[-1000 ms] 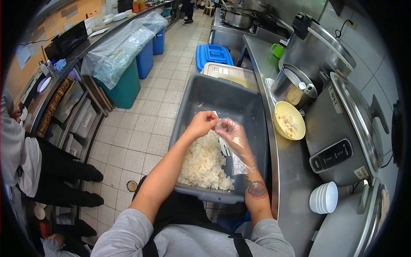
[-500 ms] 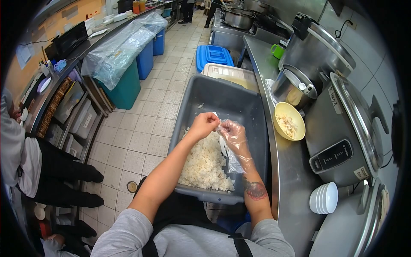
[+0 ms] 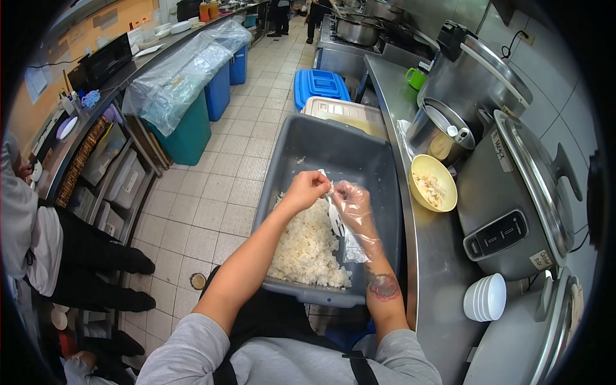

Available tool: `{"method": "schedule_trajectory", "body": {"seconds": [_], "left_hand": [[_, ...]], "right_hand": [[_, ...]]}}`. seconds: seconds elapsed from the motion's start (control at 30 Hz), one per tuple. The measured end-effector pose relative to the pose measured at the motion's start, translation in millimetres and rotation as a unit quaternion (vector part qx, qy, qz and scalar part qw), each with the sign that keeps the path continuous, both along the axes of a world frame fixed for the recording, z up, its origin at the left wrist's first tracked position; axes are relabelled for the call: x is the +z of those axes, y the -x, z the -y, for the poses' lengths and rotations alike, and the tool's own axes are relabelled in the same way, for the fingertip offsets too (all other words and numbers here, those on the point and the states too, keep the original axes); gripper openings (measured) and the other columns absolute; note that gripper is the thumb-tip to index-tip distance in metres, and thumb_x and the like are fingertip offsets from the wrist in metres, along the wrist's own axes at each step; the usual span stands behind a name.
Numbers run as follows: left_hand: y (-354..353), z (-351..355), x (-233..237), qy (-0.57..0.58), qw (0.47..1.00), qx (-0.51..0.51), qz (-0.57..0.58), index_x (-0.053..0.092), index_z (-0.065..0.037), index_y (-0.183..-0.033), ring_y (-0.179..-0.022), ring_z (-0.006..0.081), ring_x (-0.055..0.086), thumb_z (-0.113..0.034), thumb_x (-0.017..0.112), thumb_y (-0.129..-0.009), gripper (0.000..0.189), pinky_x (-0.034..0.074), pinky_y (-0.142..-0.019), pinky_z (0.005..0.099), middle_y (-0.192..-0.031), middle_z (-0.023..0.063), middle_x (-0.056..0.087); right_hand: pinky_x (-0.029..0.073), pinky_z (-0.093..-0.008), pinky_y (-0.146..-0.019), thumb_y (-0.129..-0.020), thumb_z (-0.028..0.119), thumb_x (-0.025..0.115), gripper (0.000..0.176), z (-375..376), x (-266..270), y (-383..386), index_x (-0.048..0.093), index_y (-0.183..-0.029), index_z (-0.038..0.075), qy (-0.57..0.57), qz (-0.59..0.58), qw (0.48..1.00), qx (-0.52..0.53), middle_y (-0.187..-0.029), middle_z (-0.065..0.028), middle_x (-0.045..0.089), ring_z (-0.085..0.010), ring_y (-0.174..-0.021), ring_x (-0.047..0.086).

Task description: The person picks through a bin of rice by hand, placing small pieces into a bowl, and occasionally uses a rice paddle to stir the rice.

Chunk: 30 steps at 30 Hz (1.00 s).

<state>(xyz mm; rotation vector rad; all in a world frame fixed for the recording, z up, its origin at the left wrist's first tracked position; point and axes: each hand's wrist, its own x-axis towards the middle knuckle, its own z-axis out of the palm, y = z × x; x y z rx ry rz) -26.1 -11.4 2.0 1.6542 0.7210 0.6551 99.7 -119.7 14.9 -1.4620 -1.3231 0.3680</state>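
My left hand (image 3: 308, 190) is bare, with thumb and fingers pinched together against the fingertips of my right hand (image 3: 353, 204). A clear plastic glove (image 3: 357, 240) covers my right hand, its loose cuff hanging at the wrist. The right fingers are curled in a pinch too; a small whitish bit shows between the two hands, and I cannot tell what it is. Below them, a white slotted rice paddle (image 3: 337, 221) stands in a grey tub (image 3: 378, 167), partly hidden by my hands. Cooked rice (image 3: 305, 247) is heaped in the tub's near left part.
On the steel counter (image 3: 436, 256) at right are a yellow bowl (image 3: 435, 183) of food scraps, stacked white bowls (image 3: 486, 297) and a large rice cooker (image 3: 507, 199). Lidded bins (image 3: 321, 86) stand beyond the tub. A person (image 3: 38, 237) stands at left by the shelves.
The hands have shifted very slightly, and a little more of the slotted paddle shows beside the right hand. The pinch at the fingertips continues.
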Motion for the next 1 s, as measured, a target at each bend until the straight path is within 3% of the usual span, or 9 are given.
{"method": "schedule_trajectory", "body": {"seconds": [0.17,0.27,0.4,0.6,1.0], "left_hand": [[2.6,-6.3,-2.0,0.146,0.986,-0.019,0.078,0.065,-0.003,-0.092,-0.067,0.0087,0.06,-0.014,0.064,-0.09,0.011,0.05,-0.065,0.0231,-0.081,0.0014,0.065],[2.5,-4.0,-0.5,0.161,0.983,-0.012,0.085,0.065,-0.001,-0.089,-0.065,0.0092,0.061,-0.013,0.064,-0.088,0.012,0.048,-0.06,0.0234,-0.08,0.0046,0.067],[1.5,-2.7,-1.2,0.125,0.99,-0.008,0.065,0.065,-0.001,-0.089,-0.065,0.009,0.06,-0.014,0.063,-0.089,0.013,0.047,-0.06,0.0237,-0.079,0.0044,0.067],[0.4,-3.9,-4.6,0.077,0.996,-0.003,0.042,0.065,0.0,-0.088,-0.064,0.0091,0.06,-0.015,0.062,-0.089,0.015,0.047,-0.059,0.0245,-0.079,0.0049,0.067],[0.9,-3.8,-4.6,0.057,0.998,-0.001,0.032,0.066,0.001,-0.09,-0.065,0.0101,0.061,-0.015,0.062,-0.088,0.017,0.048,-0.06,0.0256,-0.079,0.0055,0.067]], "right_hand": [[0.041,-0.0234,-0.056,-0.086,0.005,0.062,0.008,-7.2,-16.4,-11.7,0.062,-0.08,0.0,-0.02,-0.075,0.997,0.004,-0.066,0.0021,0.055,-0.0037,-0.063,0.048],[0.04,-0.0224,-0.056,-0.087,0.006,0.061,0.01,-7.3,-15.4,-14.3,0.062,-0.08,0.001,-0.015,-0.107,0.994,-0.011,-0.066,0.0051,0.053,-0.0025,-0.064,0.047],[0.041,-0.0232,-0.055,-0.089,0.008,0.061,0.011,-4.7,-7.9,-13.0,0.064,-0.083,0.0,-0.016,-0.097,0.995,-0.022,-0.066,0.0038,0.055,-0.0035,-0.062,0.048],[0.045,-0.0272,-0.058,-0.089,0.009,0.061,0.012,-6.7,-14.9,-17.1,0.067,-0.093,-0.001,-0.003,-0.037,0.999,-0.028,-0.068,-0.0072,0.063,-0.0085,-0.062,0.055],[0.048,-0.0252,-0.063,-0.089,0.006,0.06,0.012,-6.6,-15.2,-13.9,0.067,-0.096,-0.001,0.014,-0.062,0.998,-0.021,-0.075,-0.0045,0.066,-0.0082,-0.069,0.058]]}}
